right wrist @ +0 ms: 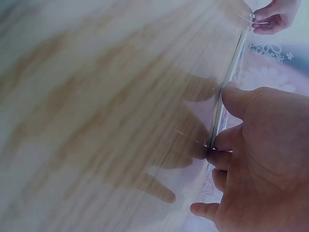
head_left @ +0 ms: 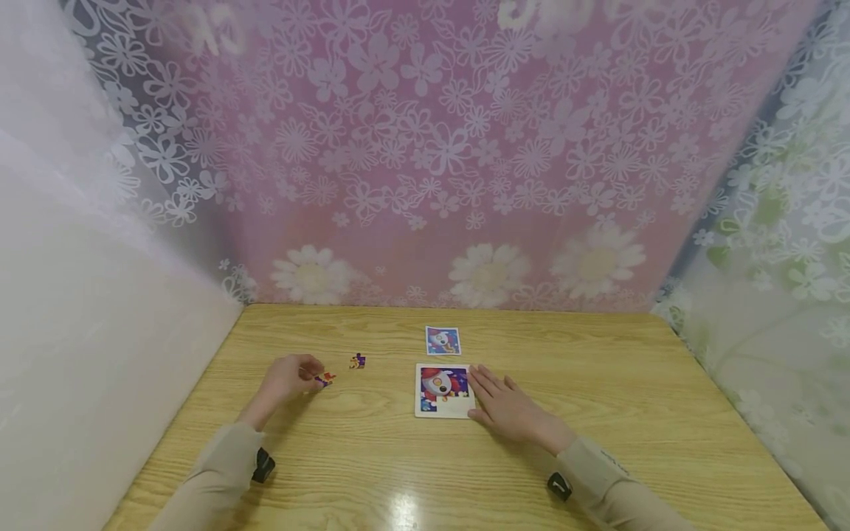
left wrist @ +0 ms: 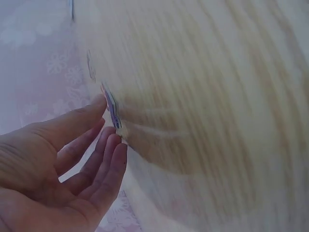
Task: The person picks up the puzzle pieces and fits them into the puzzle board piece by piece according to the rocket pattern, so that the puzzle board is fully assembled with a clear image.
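A white puzzle board [head_left: 443,410] with a partly built cartoon picture lies on the wooden table [head_left: 372,457]. My right hand [head_left: 483,385] rests flat beside it, fingers straight and touching its right edge; in the right wrist view the fingertips [right wrist: 227,99] press against the board's thin edge [right wrist: 231,77]. My left hand [head_left: 312,375] is left of the board, its fingers curled around a small orange and purple puzzle piece [head_left: 325,379]. In the left wrist view this piece [left wrist: 112,110] sits between thumb and fingertips, low over the table.
A second loose piece [head_left: 358,361] lies just beyond the left hand. A small reference picture card [head_left: 443,340] sits behind the board. Flowered curtains close in the table at the back and both sides.
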`<action>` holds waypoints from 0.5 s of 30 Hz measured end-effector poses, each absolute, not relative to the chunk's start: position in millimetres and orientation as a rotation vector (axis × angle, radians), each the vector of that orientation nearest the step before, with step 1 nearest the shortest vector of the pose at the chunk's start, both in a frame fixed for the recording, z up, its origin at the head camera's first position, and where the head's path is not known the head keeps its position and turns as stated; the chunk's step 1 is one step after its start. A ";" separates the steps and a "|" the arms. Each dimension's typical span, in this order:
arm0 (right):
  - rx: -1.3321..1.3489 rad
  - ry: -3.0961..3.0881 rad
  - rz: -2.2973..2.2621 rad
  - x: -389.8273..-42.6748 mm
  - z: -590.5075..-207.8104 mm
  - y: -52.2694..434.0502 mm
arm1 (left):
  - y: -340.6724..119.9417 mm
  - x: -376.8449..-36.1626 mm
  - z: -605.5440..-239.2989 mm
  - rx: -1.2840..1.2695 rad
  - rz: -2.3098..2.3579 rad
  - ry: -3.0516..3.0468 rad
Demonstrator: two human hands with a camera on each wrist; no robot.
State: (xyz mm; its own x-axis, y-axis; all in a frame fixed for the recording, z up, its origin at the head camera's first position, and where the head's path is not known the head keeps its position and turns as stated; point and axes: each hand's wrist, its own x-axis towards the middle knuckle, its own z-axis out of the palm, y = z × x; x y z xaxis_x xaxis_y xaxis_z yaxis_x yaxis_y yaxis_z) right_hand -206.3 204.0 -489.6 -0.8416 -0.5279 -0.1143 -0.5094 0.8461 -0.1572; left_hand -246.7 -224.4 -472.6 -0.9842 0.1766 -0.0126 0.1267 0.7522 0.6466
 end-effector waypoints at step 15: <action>-0.824 2.869 -0.179 -204.6 -485.8 202.7 | -229.8 -254.1 -479.4 0.255 0.976 2.915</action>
